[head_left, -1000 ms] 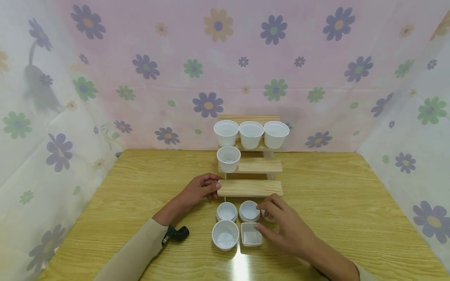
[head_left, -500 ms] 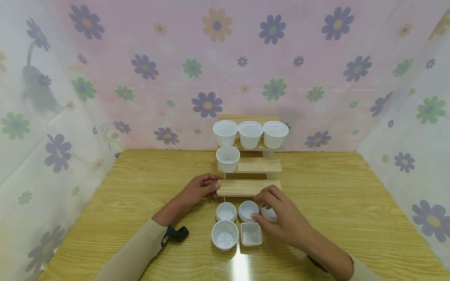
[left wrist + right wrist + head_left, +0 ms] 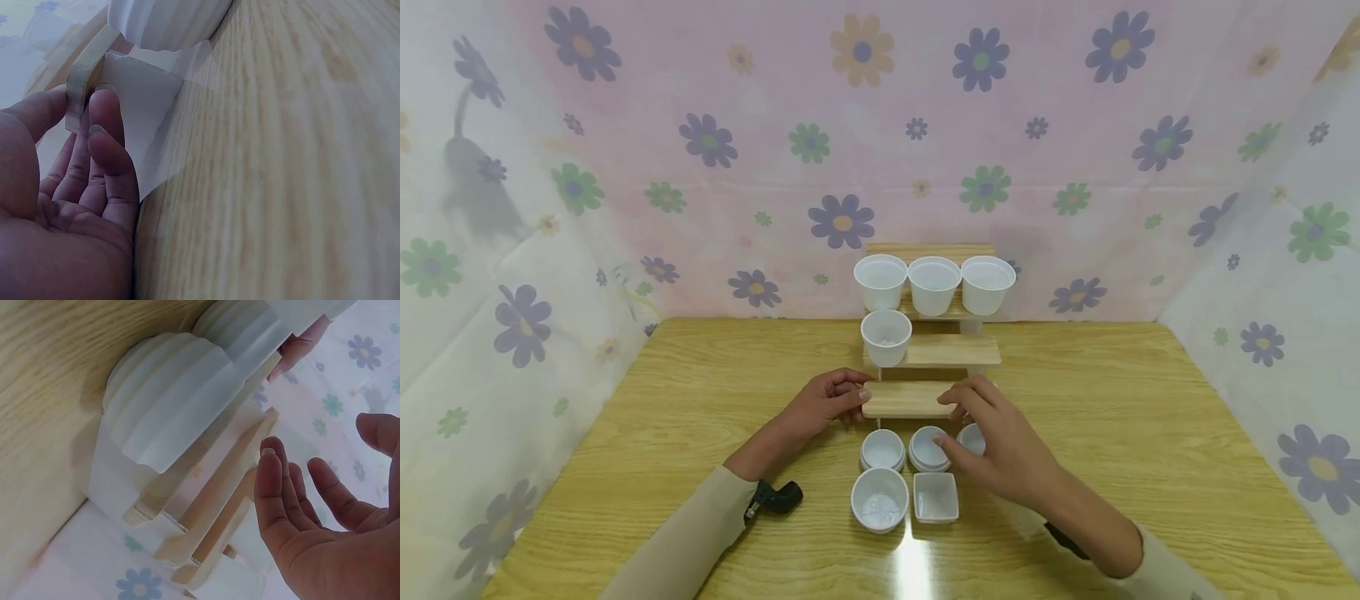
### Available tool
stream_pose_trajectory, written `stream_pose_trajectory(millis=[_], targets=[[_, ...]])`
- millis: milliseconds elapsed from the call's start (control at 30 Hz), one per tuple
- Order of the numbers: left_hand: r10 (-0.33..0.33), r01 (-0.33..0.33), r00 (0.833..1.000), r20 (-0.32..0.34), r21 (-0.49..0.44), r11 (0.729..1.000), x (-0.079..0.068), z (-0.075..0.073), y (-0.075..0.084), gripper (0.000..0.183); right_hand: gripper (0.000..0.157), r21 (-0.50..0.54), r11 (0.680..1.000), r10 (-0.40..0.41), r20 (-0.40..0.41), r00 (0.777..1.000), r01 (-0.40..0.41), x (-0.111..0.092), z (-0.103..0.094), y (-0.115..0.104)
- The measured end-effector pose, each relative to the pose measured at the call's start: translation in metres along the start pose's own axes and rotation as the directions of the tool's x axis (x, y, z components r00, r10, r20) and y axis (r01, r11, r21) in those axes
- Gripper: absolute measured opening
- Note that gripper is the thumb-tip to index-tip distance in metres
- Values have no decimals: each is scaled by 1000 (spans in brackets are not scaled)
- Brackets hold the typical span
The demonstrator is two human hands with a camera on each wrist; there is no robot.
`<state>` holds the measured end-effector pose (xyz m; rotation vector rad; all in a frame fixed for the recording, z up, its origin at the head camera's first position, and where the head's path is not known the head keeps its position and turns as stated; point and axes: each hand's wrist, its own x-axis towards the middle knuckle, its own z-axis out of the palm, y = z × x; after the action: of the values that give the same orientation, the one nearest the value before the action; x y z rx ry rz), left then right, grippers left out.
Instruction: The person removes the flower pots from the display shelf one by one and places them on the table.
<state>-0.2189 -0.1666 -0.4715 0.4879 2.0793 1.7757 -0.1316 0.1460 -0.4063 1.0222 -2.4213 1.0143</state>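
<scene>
A tiered wooden plant stand with several step boards stands on the table. My left hand [image 3: 820, 407] pinches the left end of its lowest board [image 3: 898, 400]; in the left wrist view the thumb lies on one face of that board end [image 3: 78, 84] and fingers on the other. Holding nothing, my right hand [image 3: 1003, 446] hovers over the right part of the lowest board, fingers loosely bent; the right wrist view shows its palm [image 3: 344, 556] bare. Below it, a small round white pot [image 3: 929, 448] and another [image 3: 973, 438] are partly covered by the hand.
Three white pots [image 3: 934, 287] line the upper step, and one white pot [image 3: 886, 340] stands left on the middle board [image 3: 955, 352]. In front are a round pot [image 3: 882, 451], a wider round pot [image 3: 879, 500] and a square pot [image 3: 936, 498]. Flowered cloth [image 3: 760, 208] hangs behind.
My right hand has moved forward, from over the front pots to above the lowest board, uncovering the square pot. My left hand stays at the board's end.
</scene>
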Motion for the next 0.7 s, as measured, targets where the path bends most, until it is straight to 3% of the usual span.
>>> stream_pose_trajectory(millis=[367, 700], targets=[[-7, 7, 1000, -1, -4, 1000, 0, 0, -1, 37, 37, -24, 999, 42, 4, 999, -42, 12, -3, 1], [12, -12, 1000, 1, 4, 1000, -1, 0, -1, 38, 35, -13, 1000, 27, -25, 999, -27, 27, -4, 2]])
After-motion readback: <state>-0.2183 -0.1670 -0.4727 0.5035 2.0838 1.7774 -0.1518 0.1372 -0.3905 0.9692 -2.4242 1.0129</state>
